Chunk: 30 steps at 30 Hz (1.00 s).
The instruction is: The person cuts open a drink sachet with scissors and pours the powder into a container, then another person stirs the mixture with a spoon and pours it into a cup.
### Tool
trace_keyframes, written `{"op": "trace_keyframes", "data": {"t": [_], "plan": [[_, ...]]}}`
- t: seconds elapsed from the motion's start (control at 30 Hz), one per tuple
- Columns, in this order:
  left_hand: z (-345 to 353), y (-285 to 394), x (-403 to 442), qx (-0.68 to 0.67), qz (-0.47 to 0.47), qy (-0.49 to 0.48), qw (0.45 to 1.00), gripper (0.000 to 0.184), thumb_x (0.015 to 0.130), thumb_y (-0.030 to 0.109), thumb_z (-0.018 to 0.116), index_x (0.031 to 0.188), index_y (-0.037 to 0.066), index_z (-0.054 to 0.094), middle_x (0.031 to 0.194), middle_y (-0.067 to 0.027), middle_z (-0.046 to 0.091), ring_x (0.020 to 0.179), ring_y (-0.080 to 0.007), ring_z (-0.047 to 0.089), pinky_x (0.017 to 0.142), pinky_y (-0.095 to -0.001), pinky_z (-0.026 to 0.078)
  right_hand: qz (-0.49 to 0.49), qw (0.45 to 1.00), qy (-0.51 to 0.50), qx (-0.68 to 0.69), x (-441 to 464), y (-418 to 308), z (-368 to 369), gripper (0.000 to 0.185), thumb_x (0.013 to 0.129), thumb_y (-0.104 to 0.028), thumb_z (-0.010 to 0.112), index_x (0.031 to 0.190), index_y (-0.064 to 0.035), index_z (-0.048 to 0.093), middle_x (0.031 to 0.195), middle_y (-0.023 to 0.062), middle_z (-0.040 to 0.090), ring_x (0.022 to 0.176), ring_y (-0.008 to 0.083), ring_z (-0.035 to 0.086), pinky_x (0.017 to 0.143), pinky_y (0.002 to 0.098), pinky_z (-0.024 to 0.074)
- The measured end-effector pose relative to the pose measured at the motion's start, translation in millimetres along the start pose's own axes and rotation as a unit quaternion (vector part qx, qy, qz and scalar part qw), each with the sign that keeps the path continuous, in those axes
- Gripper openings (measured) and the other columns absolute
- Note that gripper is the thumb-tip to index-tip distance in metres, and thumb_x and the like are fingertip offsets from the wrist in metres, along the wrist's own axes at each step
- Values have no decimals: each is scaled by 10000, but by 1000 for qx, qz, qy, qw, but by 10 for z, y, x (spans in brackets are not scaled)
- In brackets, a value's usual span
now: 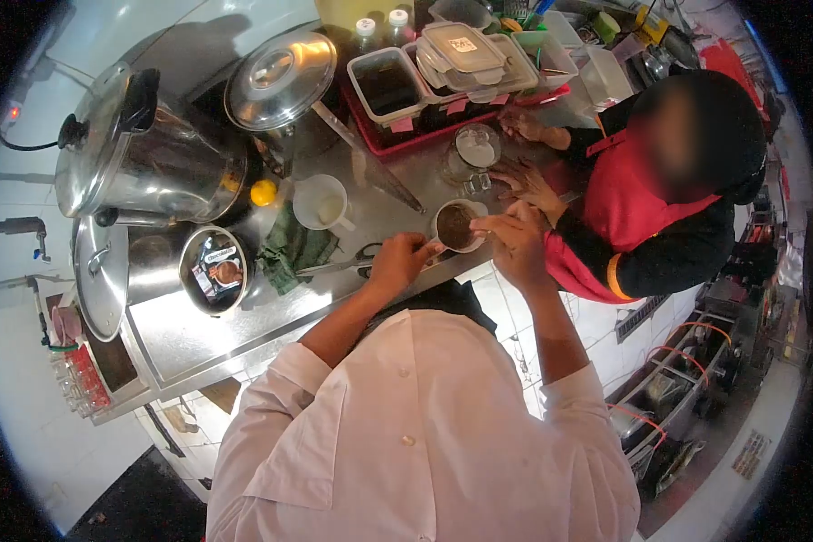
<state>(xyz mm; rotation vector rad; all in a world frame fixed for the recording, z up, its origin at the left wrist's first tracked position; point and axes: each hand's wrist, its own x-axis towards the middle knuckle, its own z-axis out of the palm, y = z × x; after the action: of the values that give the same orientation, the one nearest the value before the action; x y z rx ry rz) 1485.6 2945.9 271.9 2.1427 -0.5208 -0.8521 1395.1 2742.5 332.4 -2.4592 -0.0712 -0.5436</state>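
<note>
White cup (437,219): head view, just right of the frame's centre, at the near edge of the metal surface (181,336); whether it rests or is lifted cannot be told.
Cup direction: mouth toward the camera, apparently upward, presumably to retain the brown contents (458,228); the round mouth shows no long axis, and the depth axis runs away from the viewer.
Left hand (399,262): fingers curled, tips at the cup's lower-left side, likely steadying it; cannot tell whether they clamp it.
Right hand (518,237): fingers bent at the cup's right rim; cannot tell what, if anything, they grip.
Scissors (364,256): beside the left hand, blades toward frame left.
Co-worker's hand (535,192): above the right hand in the frame, apart from the cup.
</note>
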Motion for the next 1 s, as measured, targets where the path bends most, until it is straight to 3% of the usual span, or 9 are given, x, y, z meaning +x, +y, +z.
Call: {"op": "trace_keyframes", "data": {"t": [0.17, 0.3, 0.4, 0.6, 0.8, 0.93, 1.0], "plan": [[26, -10, 3, -4, 6, 5, 1000, 472, 891, 490, 648, 817, 30, 723, 736, -145, 701, 713, -316, 694, 650, -438, 503, 9, 993, -46, -105, -108, -156, -143, 108, 745, -69, 715, 849, -99, 726, 798, 19, 695, 762, 250, 546, 754, 399, 386], [30, -41, 12, -2, 2, 1, 1000, 475, 891, 500, 643, 818, 38, 723, 733, -150, 697, 720, -325, 692, 656, -438, 502, 89, 995, -11, 43, -321, -188, 147, 118, 755, -68, 715, 871, -74, 733, 778, 38, 686, 789, 254, 570, 756, 398, 394], [45, -24, 19, 10, -17, 3, 1000, 477, 890, 506, 641, 810, 42, 720, 726, -153, 694, 718, -326, 691, 654, -438, 501, 84, 995, 13, 60, -290, -64, 358, 126, 773, -54, 699, 891, -77, 737, 784, 61, 693, 787, 252, 572, 760, 396, 398], [58, -43, 18, 4, -24, 0, 1000, 456, 890, 501, 648, 811, 57, 716, 732, -140, 698, 727, -314, 696, 657, -434, 504, 62, 995, 21, -79, -257, -10, 198, 123, 804, -35, 678, 909, -65, 736, 827, 85, 716, 765, 267, 578, 763, 407, 424], [83, -92, 43, 13, -13, 2, 1000, 454, 886, 506, 652, 801, 64, 714, 737, -132, 702, 734, -302, 699, 653, -423, 508, 150, 983, 16, 102, -227, -194, 310, 80, 811, -57, 693, 878, -32, 730, 818, 114, 707, 733, 315, 579, 704, 400, 452], [23, -20, 15, 7, -37, -13, 999, 456, 887, 505, 651, 797, 63, 713, 742, -127, 706, 740, -298, 700, 654, -421, 512, 95, 991, 66, 63, -177, 61, 320, 77, 807, -60, 700, 871, -31, 732, 788, 125, 692, 736, 314, 585, 683, 398, 449], [52, -42, 11, 1, -1, 11, 1000, 465, 889, 501, 648, 781, 52, 707, 729, -123, 704, 730, -298, 700, 651, -424, 513, 118, 993, 9, 7, -236, 84, 219, 91, 798, -55, 707, 882, -35, 735, 762, 130, 679, 745, 297, 594, 660, 402, 446]]}}
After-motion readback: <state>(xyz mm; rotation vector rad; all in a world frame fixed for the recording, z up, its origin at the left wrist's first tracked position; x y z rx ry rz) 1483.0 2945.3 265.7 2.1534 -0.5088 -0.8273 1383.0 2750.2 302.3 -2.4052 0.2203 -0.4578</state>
